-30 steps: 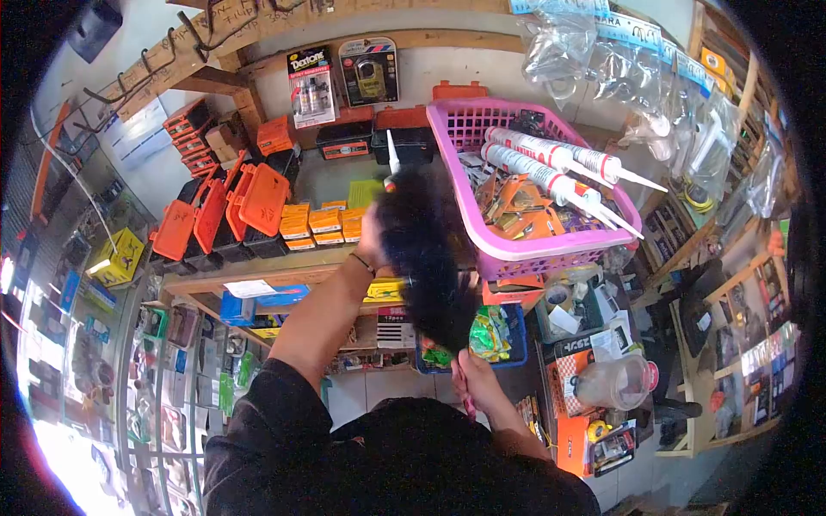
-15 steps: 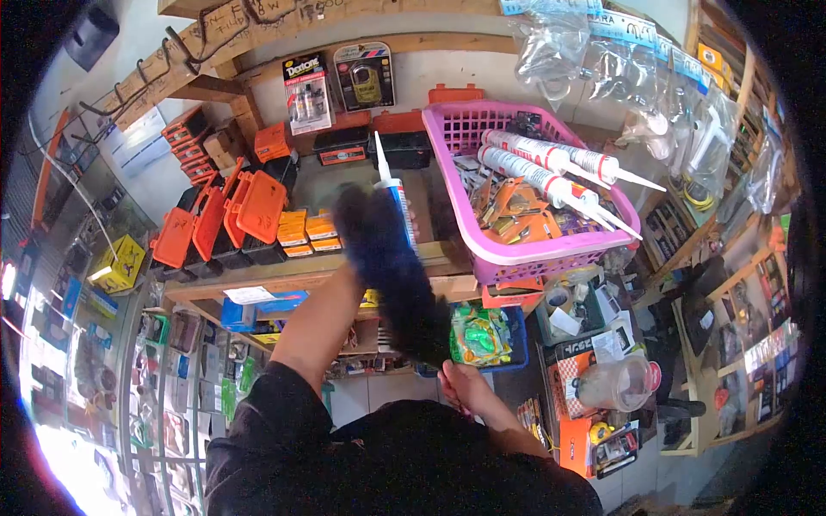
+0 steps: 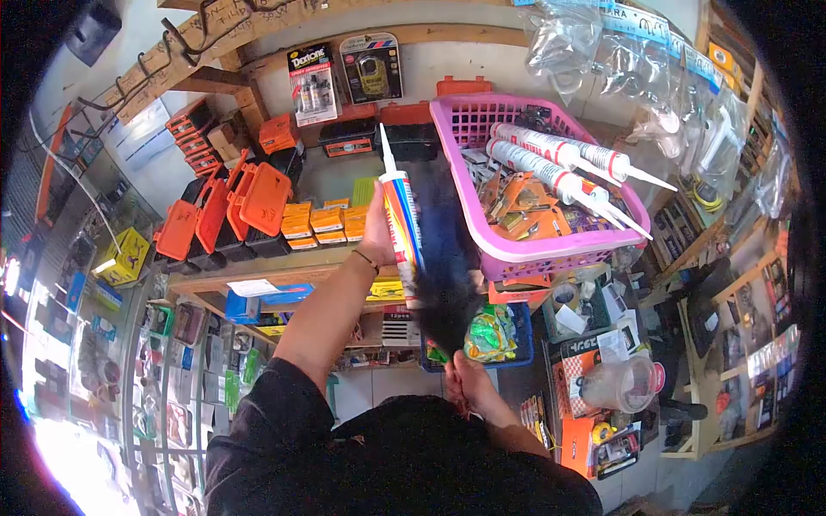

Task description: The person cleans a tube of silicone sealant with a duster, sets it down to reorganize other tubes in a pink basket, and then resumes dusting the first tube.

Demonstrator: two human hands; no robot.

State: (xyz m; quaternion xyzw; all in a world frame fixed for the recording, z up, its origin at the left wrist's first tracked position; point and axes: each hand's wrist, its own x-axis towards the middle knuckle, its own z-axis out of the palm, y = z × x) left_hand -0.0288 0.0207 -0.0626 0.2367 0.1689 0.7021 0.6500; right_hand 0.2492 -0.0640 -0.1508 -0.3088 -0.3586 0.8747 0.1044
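My left hand is wrapped round a sealant tube, which stands upright with its white nozzle pointing up. Low in front of my body, my right hand grips the handle end of a dark, fluffy duster. The duster's bristles are blurred by motion and rise just to the right of the tube, overlapping its lower end in this view. Close to the duster's right side is a pink basket, where several more sealant tubes lie over small orange packets.
Orange-lidded cases and small orange boxes line the wooden shelf on the left. Plastic bags hang at upper right. Below the shelf sits a blue bin with green packets. A glass display case stands at left.
The duster has swung from the left of the tube, where it hid my left hand, to the tube's right. The tube now shows its label, and my left hand is uncovered.
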